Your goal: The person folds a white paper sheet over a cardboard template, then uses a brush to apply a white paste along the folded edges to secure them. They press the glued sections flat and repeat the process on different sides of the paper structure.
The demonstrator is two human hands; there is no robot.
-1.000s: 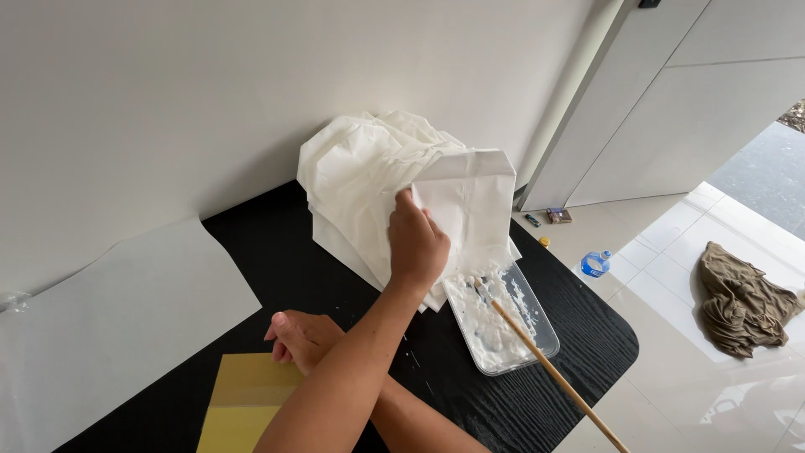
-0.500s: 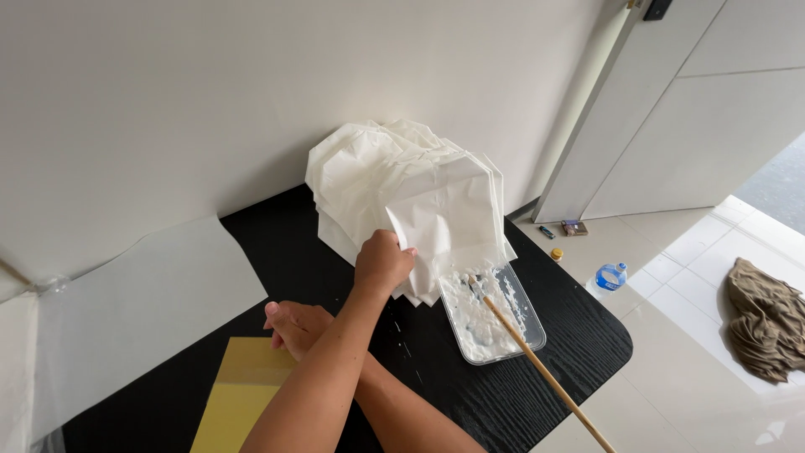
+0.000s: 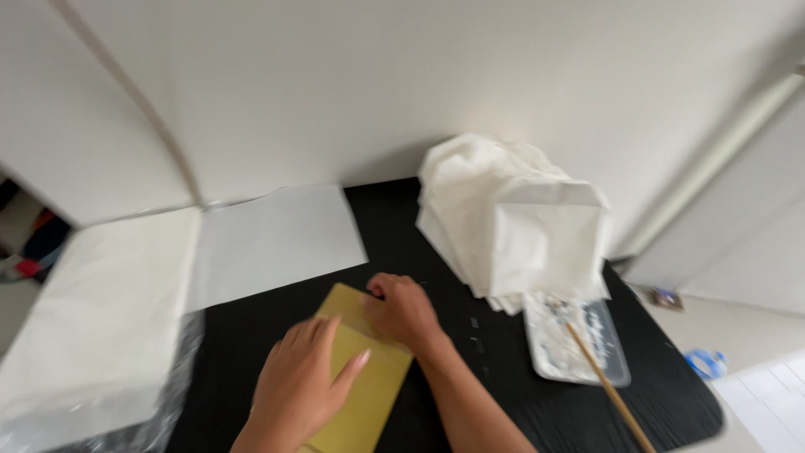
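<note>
A yellow sheet lies on the black table in front of me. My left hand rests flat on its middle, fingers spread and pointing up to the right. At the sheet's far corner, my right hand has its fingers curled over the edge, its forearm coming in from the lower right. The two hands almost touch.
A crumpled pile of white paper stands at the back right against the wall. Below it sits a clear tray smeared with white paste, a wooden stick leaning in it. White sheets lie at the left. A blue object is on the floor.
My left hand has come back from the white paper pile and now lies on the yellow sheet. The view has swung left and down.
</note>
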